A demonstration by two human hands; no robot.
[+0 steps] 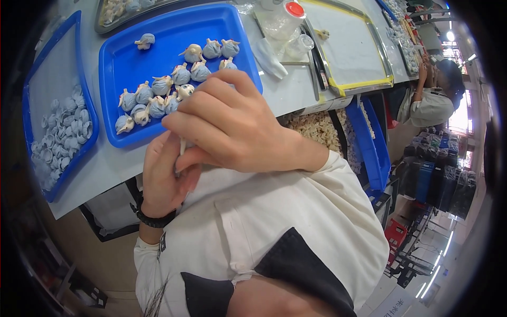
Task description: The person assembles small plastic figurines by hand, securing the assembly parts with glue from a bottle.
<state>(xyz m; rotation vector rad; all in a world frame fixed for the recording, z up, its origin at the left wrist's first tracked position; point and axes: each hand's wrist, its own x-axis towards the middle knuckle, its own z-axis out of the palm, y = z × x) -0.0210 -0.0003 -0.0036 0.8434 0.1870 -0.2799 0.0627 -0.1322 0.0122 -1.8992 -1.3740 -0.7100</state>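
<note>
My left hand, with a dark band at its wrist, is held up before my chest with its fingers closed. Across it reaches my right hand, fingers bent and pinched against the left fingertips. A small pale piece peeks out between the two hands; the fingers hide the rest, so its kind does not show. Just beyond lies a blue tray holding several small rounded grey-blue and cream figures in rows. One more figure sits apart near the tray's far left.
Left of the tray, a blue-rimmed tray holds a heap of grey-blue shells. A red-lidded clear jar and a yellow-edged frame stand to the right. Bins of cream pieces sit below the table edge. Another person works farther right.
</note>
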